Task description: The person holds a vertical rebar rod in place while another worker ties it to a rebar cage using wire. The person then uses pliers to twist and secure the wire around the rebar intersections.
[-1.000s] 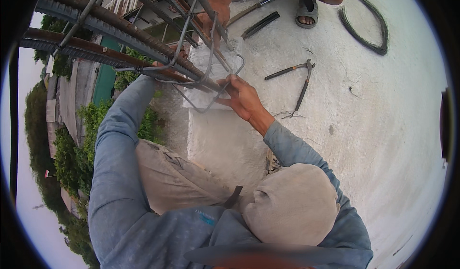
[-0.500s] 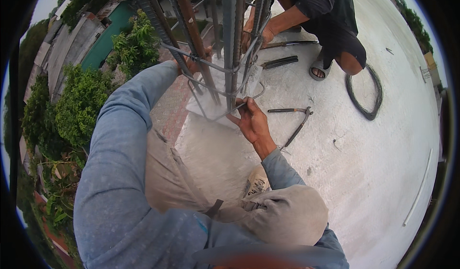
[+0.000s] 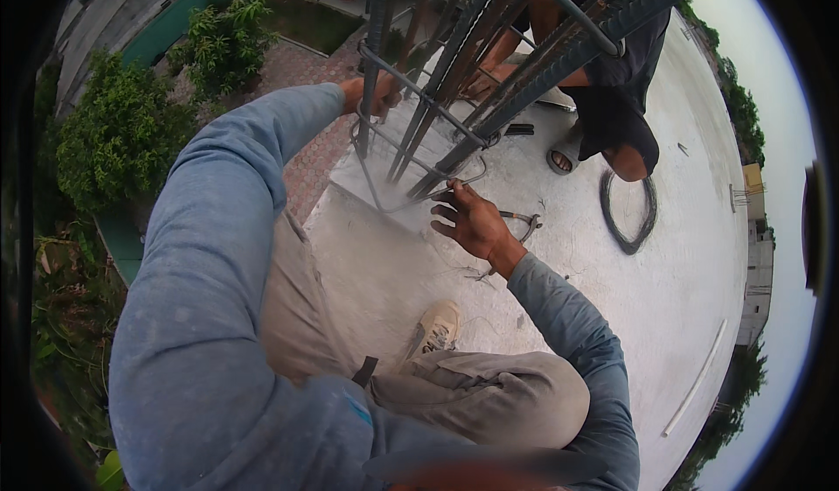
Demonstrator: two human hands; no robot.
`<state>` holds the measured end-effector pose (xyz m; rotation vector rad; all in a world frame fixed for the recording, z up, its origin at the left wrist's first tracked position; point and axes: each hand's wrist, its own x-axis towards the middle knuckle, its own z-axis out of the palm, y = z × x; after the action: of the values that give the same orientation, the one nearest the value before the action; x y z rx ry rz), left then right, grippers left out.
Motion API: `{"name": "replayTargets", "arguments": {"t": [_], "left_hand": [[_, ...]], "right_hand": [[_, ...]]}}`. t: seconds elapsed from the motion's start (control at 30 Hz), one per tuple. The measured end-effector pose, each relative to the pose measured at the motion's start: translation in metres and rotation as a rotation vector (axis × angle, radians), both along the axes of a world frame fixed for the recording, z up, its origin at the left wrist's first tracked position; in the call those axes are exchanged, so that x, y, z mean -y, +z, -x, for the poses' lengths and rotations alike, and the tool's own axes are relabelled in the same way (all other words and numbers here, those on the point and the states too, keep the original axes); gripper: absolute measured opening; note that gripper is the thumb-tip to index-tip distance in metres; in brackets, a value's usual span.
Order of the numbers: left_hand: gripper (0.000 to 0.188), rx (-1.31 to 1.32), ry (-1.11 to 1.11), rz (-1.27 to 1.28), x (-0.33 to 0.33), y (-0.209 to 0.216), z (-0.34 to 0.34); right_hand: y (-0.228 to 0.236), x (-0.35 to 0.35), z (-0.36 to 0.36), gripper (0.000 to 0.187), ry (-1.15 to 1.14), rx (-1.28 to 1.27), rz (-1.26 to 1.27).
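Upright ribbed steel bars (image 3: 454, 72) form a column cage in front of me, ringed by an upper steel stirrup (image 3: 419, 93) and a lower steel stirrup (image 3: 376, 190). My right hand (image 3: 479, 224) pinches the near right corner of the lower stirrup at the fingertips, its other fingers loosely curled below. Reaching around the cage's left side, my left hand (image 3: 377, 96) is between the two stirrups; bars partly hide its fingers, so its grip is unclear. Long-handled pincers (image 3: 529, 220) lie on the concrete beyond my right hand, partly covered by it.
A co-worker in dark clothes (image 3: 616, 98) crouches behind the cage, hands (image 3: 481, 80) among the bars. A wire coil (image 3: 605, 207) and a white rod (image 3: 695, 377) lie on the concrete slab (image 3: 393, 264). At left the slab's edge drops to paving (image 3: 306, 172) and trees (image 3: 114, 133).
My view has tilted, so the cage now leans right and covers more of the co-worker. My right fingers have spread slightly but stay at the stirrup's corner; my left hand stays by the cage.
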<state>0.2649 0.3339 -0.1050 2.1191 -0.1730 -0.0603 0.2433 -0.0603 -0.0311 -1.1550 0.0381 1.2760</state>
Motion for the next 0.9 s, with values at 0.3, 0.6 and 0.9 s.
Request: {"name": "replayTargets", "arguments": {"t": [0.3, 0.6, 0.9], "left_hand": [[0.035, 0.07, 0.0, 0.067, -0.016, -0.051, -0.025], [0.029, -0.376, 0.208, 0.865, 0.026, 0.034, 0.015], [0.029, -0.448, 0.411, 1.113, 0.022, 0.01, -0.011]], "right_hand": [[0.031, 0.002, -0.014, 0.047, 0.172, 0.03, 0.141], [0.023, 0.007, -0.01, 0.045, 0.13, 0.09, 0.064], [0.014, 0.006, -0.017, 0.041, 0.022, 0.113, -0.011]]}}
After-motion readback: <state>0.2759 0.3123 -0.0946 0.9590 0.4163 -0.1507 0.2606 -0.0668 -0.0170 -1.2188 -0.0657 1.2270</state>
